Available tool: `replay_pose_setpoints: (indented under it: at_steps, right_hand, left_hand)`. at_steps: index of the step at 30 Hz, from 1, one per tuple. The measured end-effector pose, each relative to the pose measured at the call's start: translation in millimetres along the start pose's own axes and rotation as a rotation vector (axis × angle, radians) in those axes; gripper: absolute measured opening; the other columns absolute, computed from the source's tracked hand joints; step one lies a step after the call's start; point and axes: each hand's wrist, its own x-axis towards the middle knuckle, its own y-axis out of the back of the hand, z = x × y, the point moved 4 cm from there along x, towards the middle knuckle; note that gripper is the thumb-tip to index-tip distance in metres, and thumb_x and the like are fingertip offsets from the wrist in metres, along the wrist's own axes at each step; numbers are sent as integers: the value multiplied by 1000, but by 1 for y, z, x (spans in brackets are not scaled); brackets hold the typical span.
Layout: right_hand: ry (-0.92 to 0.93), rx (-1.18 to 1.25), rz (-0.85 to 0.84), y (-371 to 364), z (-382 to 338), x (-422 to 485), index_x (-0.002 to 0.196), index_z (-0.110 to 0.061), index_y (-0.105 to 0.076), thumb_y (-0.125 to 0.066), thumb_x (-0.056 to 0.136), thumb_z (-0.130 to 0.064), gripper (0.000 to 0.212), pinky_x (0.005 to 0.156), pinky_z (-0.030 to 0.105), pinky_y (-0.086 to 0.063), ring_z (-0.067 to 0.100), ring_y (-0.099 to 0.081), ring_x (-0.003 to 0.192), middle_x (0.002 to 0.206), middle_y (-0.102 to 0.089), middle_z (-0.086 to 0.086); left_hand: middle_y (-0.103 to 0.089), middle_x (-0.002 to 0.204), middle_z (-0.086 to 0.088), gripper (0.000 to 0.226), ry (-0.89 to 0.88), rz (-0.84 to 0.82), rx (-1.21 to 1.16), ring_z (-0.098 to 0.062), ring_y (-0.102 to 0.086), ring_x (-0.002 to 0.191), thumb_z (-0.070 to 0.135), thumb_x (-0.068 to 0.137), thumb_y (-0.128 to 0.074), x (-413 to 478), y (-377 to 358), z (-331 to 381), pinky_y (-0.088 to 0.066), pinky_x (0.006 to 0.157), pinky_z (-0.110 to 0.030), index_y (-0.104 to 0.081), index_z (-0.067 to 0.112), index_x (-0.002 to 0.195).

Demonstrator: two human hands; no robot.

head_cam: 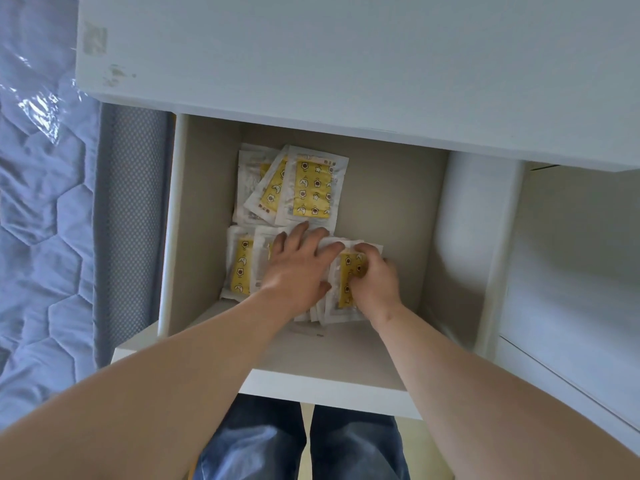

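White drawer (329, 386), left hand (298, 268) flat on packets (239, 268), right hand (375, 282) clutching yellow packet (346, 275) beneath

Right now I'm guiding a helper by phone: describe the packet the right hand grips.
Look into the open drawer beside the bed. In its near pile of yellow packets, this packet lies furthest right, gripped by the right hand; the left hand presses on its neighbours.
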Motion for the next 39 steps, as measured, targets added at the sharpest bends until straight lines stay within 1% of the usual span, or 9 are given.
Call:
replay_pose_setpoints:
  at_steps: [6, 14, 17, 20, 24, 26, 30, 34, 39]
  right_hand:
    - [-42, -30, 42, 10, 3, 8, 134, -14, -46, -49, 91, -4, 44, 95, 31, -45, 31, -55, 114, 122, -57, 14]
    - [29, -50, 184, 18, -46, 42, 134, -17, -46, -46, 95, -14, 39, 92, 29, -41, 30, -53, 114, 134, -42, 12]
    - [62, -54, 155, 10, -67, 52, 135, -18, -44, -46, 94, -11, 41, 96, 32, -41, 33, -51, 115, 132, -41, 11]
    - [26, -34, 163, 5, -73, 60, 133, -15, -43, -50, 94, -12, 39, 93, 28, -40, 32, -52, 114, 132, -40, 12]
    - [-25, 11, 113, -7, -82, 63, 134, -11, -41, -55, 94, -20, 43, 92, 31, -38, 32, -47, 120, 135, -40, 12]
    - [-1, -50, 82, -14, -86, 62, 137, -14, -40, -57, 92, -22, 48, 97, 35, -39, 33, -45, 123, 137, -40, 13]
    - [23, -3, 36, -27, -92, 61, 134, -14, -42, -59, 90, -17, 47, 97, 34, -42, 32, -50, 119, 132, -50, 13]
    - [4, 62, 44, -28, -95, 61, 128, -11, -44, -53, 93, -16, 37, 95, 34, -45, 31, -53, 117, 127, -54, 13]
    - [-4, 156, 38, -21, -95, 64, 130, -11, -43, -50, 96, -23, 36, 88, 28, -42, 30, -53, 117, 130, -55, 11]
  left_hand:
    - [-6, 155, 0, 62, 6, 34, -3, -29, 4, 144, 38, 92, -52, 0, -1, 0, -1, 116, -48, -20, 40, 145]
    - [-6, 156, 0, 53, -30, 92, -57, -29, 5, 144, 35, 93, -51, 0, -8, -4, 0, 116, -47, -30, 42, 142]
    - [-31, 150, -6, 38, -63, 326, -301, -34, -17, 141, 26, 88, -57, -2, 0, -15, -17, 113, -54, -57, 30, 127]
    - [-41, 143, -11, 33, 157, 594, -491, -33, -28, 136, 10, 88, -54, -2, 20, -41, -25, 110, -50, -63, 19, 119]
    - [-27, 150, -12, 46, 541, 491, -616, -32, -29, 136, 12, 93, -45, 19, 39, -75, -28, 111, -44, -38, 16, 139]
    - [-37, 140, -16, 46, 601, 432, -690, -35, -40, 126, 12, 93, -44, 32, 41, -83, -38, 102, -45, -37, 12, 138]
    - [-35, 141, -17, 47, 704, 392, -777, -36, -36, 129, 18, 94, -46, 43, 44, -84, -34, 103, -42, -34, 8, 139]
    - [-37, 141, -17, 58, 721, 418, -999, -35, -44, 125, 23, 94, -53, 50, 46, -86, -41, 99, -40, -27, 8, 144]
    - [-58, 120, -10, 38, 610, 424, -1186, -23, -58, 106, 14, 91, -58, 50, 53, -83, -49, 83, -30, -50, 9, 128]
